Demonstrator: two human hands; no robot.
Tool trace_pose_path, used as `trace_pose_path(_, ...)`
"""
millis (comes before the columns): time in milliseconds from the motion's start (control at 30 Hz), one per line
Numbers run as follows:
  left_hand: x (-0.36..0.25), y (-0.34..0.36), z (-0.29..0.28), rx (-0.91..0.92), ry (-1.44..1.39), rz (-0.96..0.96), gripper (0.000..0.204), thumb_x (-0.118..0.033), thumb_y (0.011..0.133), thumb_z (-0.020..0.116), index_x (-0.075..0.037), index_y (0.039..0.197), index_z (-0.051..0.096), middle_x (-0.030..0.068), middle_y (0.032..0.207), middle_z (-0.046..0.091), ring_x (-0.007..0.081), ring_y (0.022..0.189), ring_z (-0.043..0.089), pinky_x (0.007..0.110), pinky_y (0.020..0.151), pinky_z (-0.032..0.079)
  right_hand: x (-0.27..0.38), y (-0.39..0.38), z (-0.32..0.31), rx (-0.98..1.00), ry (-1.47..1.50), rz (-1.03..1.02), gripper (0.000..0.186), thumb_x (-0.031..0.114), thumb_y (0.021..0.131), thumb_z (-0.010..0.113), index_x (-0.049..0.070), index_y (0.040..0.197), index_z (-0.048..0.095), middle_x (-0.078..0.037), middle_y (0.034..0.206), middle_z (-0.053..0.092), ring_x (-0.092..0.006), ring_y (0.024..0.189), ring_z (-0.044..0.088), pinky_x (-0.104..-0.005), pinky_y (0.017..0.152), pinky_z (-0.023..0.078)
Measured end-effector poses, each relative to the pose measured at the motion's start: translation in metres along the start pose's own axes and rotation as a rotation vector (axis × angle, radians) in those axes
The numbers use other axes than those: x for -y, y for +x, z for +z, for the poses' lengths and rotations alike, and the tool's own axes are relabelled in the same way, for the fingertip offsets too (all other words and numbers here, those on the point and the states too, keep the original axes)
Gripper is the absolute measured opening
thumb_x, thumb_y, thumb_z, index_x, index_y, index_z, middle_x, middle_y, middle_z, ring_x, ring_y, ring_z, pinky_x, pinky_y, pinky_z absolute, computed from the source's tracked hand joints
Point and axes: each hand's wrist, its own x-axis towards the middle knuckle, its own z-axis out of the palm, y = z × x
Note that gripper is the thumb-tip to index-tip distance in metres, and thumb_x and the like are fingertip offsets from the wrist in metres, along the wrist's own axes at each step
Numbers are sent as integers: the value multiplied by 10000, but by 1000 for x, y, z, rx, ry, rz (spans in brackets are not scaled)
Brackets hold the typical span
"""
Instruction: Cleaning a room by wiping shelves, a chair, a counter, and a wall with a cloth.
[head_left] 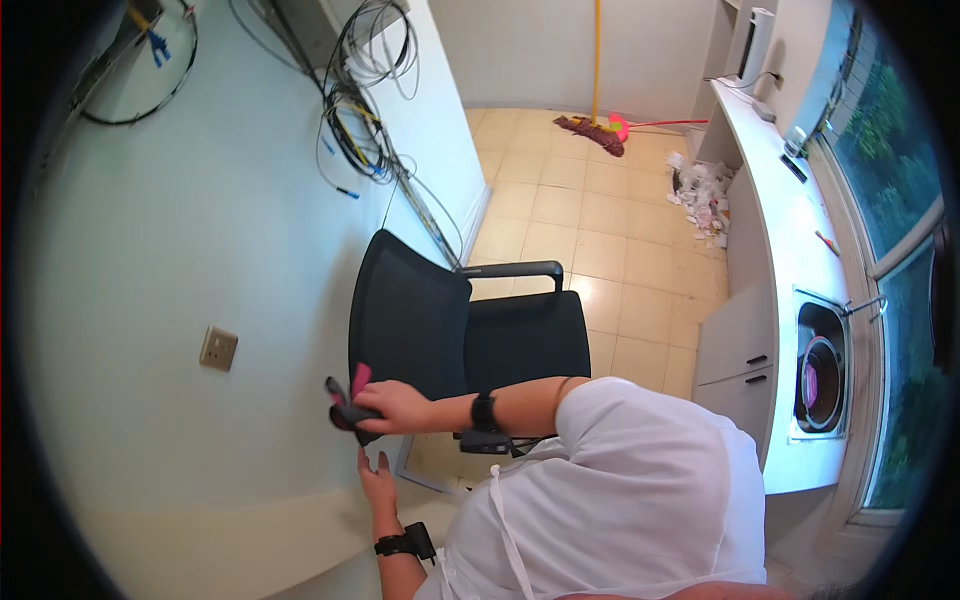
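Observation:
My right hand point(397, 407) is closed around a small black thing with pink strips point(345, 415), whose kind I cannot make out. It sits in front of the pale wall, beside the lower edge of a black office chair's backrest point(405, 310). Just below it, my left hand point(378, 484) reaches up toward the wall with thumb and forefinger apart. Nothing shows in that hand, and its other fingers are partly hidden. Each wrist wears a black strap with a small box.
A wall socket point(219, 348) sits left of my hands, and coiled cables point(360, 120) hang above the chair. To the right runs a white counter point(790, 240) with a sink point(820, 365). A mop point(592, 134) and a litter heap point(702, 200) lie on the tiled floor.

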Motion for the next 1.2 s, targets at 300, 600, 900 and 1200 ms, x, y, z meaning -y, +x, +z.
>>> trace_pose_path(300, 6, 100, 29, 194, -141, 103, 484, -278, 939, 695, 47, 1277, 575, 217, 1174, 677, 347, 1102, 627, 391, 974, 456, -52, 15, 43, 81, -249, -233, 345, 287, 826, 719, 124, 1115, 623, -99, 1257, 578, -277, 1243, 520, -436, 874, 448)
trace_pose_path(600, -34, 110, 7, 411, 176, 317, 486, -301, 893, 712, 46, 1215, 603, 258, 1171, 672, 397, 1090, 648, 435, 915, 498, -71, 42, 38, 146, -395, -332, 312, 280, 793, 716, 129, 1053, 632, -75, 1216, 595, -278, 1213, 537, -442, 842, 464)
trace_pose_path(900, -63, 138, -13, 671, 347, 230, 562, -417, 902, 673, 41, 1226, 634, 252, 1156, 689, 416, 1117, 646, 438, 955, 492, -158, 139, -47, -74, -720, 75, 269, 273, 851, 660, 162, 1095, 638, -38, 1225, 607, -242, 1192, 554, -446, 818, 476)
trace_pose_path(1200, -54, 231, 45, 514, -76, 364, 687, -451, 1085, 351, 98, 1493, 292, 257, 1544, 370, 373, 1412, 391, 390, 1167, 298, -152, 144, -15, -199, -639, 339, 348, 315, 902, 605, 126, 1194, 606, -97, 1465, 473, -319, 1392, 410, -506, 922, 459)
